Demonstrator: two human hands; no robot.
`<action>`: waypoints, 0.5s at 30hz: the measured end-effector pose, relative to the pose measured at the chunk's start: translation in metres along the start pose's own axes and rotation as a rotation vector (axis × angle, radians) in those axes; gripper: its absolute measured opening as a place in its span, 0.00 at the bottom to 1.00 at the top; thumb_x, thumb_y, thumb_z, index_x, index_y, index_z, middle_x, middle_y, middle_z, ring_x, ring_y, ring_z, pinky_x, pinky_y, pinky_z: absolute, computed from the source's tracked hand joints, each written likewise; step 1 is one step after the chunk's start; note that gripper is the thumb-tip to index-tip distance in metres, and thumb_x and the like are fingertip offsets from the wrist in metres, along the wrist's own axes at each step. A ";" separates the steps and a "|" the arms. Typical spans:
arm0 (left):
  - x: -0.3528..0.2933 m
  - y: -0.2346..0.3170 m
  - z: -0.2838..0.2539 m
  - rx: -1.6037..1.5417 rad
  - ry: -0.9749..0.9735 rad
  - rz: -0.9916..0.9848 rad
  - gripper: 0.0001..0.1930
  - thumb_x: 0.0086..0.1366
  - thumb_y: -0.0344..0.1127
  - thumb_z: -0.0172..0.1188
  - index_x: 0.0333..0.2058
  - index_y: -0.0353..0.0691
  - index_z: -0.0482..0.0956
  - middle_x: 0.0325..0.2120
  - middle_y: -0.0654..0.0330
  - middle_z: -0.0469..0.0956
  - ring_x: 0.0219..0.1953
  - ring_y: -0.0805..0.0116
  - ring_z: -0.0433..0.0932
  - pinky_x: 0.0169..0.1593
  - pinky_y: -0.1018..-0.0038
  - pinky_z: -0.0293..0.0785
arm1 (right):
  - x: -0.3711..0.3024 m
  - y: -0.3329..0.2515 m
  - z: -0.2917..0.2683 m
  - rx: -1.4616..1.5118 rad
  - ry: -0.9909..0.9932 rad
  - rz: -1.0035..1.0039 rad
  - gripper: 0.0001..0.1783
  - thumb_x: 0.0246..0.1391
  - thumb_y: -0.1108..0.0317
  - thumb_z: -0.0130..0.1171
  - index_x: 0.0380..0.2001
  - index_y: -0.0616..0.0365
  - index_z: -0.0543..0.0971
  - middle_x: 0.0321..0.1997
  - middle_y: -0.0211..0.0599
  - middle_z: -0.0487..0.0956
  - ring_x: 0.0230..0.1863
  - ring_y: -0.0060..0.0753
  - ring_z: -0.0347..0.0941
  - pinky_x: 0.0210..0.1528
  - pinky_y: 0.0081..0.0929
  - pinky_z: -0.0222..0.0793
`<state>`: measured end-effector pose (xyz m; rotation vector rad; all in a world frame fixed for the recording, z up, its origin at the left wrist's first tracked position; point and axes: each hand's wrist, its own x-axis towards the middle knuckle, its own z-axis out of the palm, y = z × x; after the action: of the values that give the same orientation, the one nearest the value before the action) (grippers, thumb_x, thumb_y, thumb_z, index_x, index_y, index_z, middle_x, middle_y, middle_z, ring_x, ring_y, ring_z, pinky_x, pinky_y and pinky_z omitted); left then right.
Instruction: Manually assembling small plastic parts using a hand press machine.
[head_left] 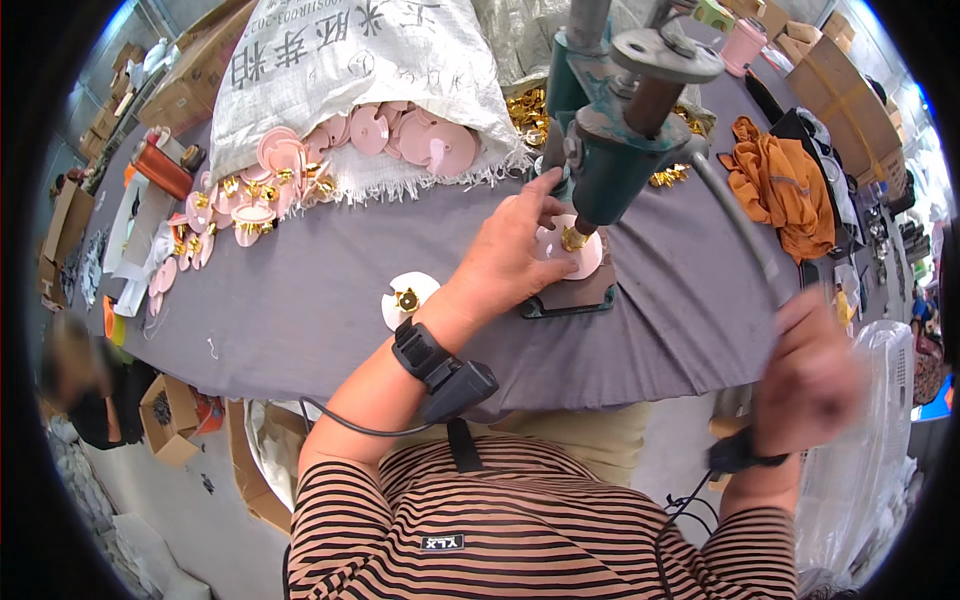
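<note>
My left hand [508, 245] reaches to the base of a dark green hand press [625, 150]. Its thumb and fingers hold the edge of a pale pink disc [588, 262] lying on the press plate. A small gold piece [573, 238] sits on that disc, right under the press's punch. To the left of my wrist lies another pale disc [396, 290] with a notch and a gold piece at its centre. My right hand [812, 375] is smeared by motion, below the end of the press's grey lever [740, 220]; its fingers cannot be made out.
A white woven sack [350, 70] spills pink discs [440, 145] at the back. Discs with gold pieces [255, 215] are heaped at its left. Gold pieces [528, 115] lie behind the press. An orange cloth [780, 190] and a cardboard box [845, 105] are at the right.
</note>
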<state>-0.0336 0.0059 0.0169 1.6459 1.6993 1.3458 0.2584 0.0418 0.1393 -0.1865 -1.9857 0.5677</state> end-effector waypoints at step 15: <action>0.003 -0.009 0.041 0.119 0.113 -0.030 0.34 0.53 0.34 0.72 0.58 0.39 0.68 0.39 0.50 0.81 0.43 0.49 0.81 0.48 0.60 0.77 | 0.214 -0.001 0.021 -0.142 -0.053 0.416 0.07 0.62 0.70 0.56 0.31 0.59 0.79 0.16 0.16 0.61 0.17 0.16 0.55 0.26 0.22 0.60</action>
<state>-0.0049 0.0247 -0.0075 1.6282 1.8955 1.3712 0.1397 0.1125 0.3035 -0.6899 -2.0501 0.6990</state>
